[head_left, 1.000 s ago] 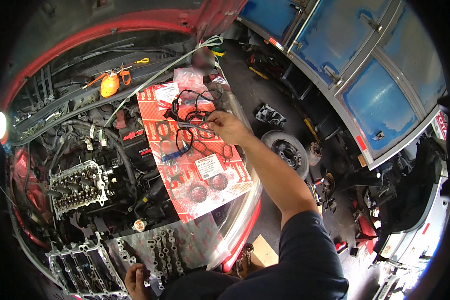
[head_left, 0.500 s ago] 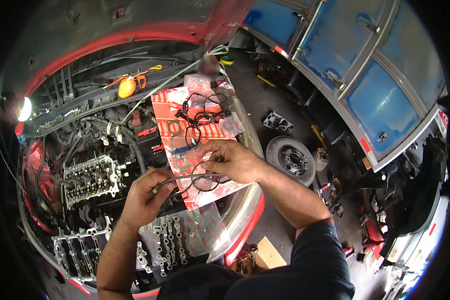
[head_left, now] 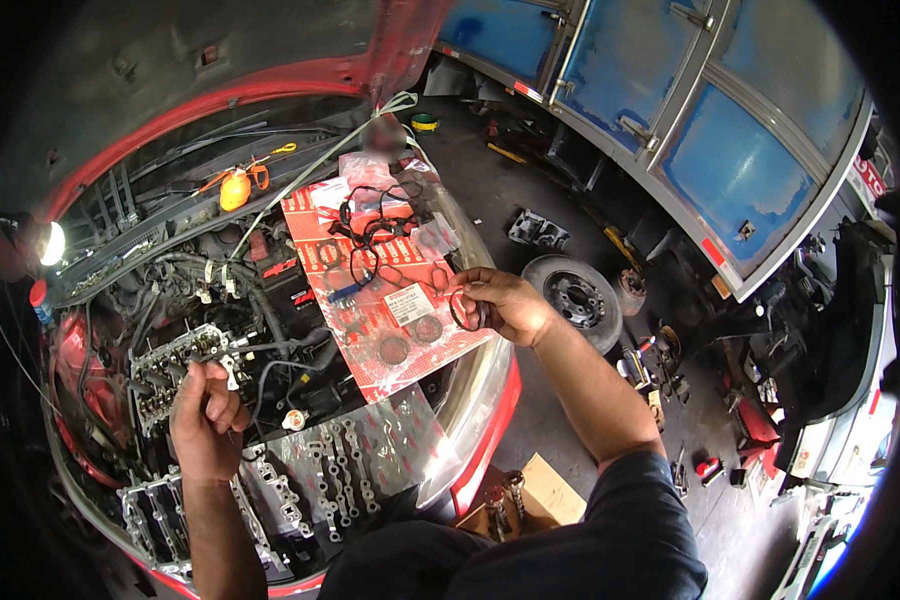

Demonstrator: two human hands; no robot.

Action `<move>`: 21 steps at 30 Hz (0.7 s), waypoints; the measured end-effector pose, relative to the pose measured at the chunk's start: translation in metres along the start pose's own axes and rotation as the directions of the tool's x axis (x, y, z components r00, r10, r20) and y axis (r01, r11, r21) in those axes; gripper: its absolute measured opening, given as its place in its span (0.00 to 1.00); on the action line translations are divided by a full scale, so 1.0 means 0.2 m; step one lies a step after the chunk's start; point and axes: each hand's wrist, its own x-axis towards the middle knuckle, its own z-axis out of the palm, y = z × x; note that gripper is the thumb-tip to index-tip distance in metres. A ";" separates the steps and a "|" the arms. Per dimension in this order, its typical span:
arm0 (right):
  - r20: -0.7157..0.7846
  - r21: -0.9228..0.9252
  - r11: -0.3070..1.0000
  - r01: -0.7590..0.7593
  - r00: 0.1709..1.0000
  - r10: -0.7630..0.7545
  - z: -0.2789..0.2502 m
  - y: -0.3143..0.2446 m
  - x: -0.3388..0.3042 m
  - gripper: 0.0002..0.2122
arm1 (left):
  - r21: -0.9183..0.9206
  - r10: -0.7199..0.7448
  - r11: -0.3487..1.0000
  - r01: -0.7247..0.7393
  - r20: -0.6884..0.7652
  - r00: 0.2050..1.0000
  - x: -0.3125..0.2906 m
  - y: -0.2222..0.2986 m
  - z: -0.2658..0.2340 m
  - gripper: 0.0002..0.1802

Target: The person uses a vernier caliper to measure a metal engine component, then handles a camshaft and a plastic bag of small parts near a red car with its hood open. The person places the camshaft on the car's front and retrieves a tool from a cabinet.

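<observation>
My left hand (head_left: pixel 208 415) is raised over the engine bay, thumb and fingertips pinched on a thin dark rubber gasket strip (head_left: pixel 225 351). A thin dark line curves down beside that hand; I cannot tell whether it belongs to the strip. At the card's right edge, my right hand (head_left: pixel 508 306) is closed on a black rubber gasket loop (head_left: pixel 459 312). Between the hands lies a red gasket-set card (head_left: pixel 368 372), with round rings (head_left: pixel 393 350) under clear film and a white label (head_left: pixel 410 304). Tangled black gaskets (head_left: pixel 378 228) rest on its far part.
The open cylinder head (head_left: pixel 160 385) sits in the engine bay at left. Nearer are a metal frame casting (head_left: pixel 155 510) and a clear plastic sheet (head_left: pixel 400 435) with metal strips (head_left: pixel 342 470). An orange bottle (head_left: pixel 235 190) stands behind. A wheel (head_left: pixel 573 303) lies on the floor at right.
My hands have moved apart: the left toward the cylinder head, the right to the card's right edge. The dark gaskets between them have left the card's near part, uncovering its rings and label.
</observation>
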 end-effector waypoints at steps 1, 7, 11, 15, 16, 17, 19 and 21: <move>0.006 0.028 1.000 -0.004 1.000 0.004 0.00 -0.01 -0.02 0.08 | -0.014 0.007 1.000 -0.007 -0.013 1.000 0.00 0.00 -0.01 0.18; 0.091 -0.026 0.994 0.104 0.991 -0.101 0.10 -0.04 -0.08 0.09 | 0.045 -0.107 0.993 0.108 -0.024 0.994 -0.03 -0.04 0.02 0.22; 0.209 -0.361 0.854 0.374 0.925 -0.317 0.33 0.01 -0.11 0.15 | 0.067 -0.228 0.973 0.222 0.113 0.967 -0.03 -0.05 0.10 0.23; 0.502 -0.569 0.545 0.616 0.785 -0.363 0.53 0.06 -0.10 0.19 | 0.206 -0.298 0.942 0.265 0.153 0.942 -0.02 -0.09 0.16 0.28; 0.523 -0.583 0.592 0.556 0.815 -0.249 0.55 0.07 -0.08 0.17 | 0.232 -0.295 0.939 0.254 0.163 0.942 -0.01 -0.12 0.16 0.27; 0.597 -0.557 0.608 0.566 0.782 -0.181 0.57 0.08 -0.06 0.15 | 0.241 -0.282 0.942 0.234 0.189 0.941 -0.01 -0.14 0.15 0.27; 0.553 -0.627 0.642 0.441 0.833 -0.033 0.57 0.11 0.00 0.10 | 0.260 -0.297 0.934 0.246 0.181 0.938 0.01 -0.19 0.11 0.27; 0.542 -0.669 0.594 0.447 0.840 -0.023 0.53 0.12 0.08 0.08 | 0.260 -0.253 0.941 0.218 0.111 0.961 0.01 -0.25 0.05 0.21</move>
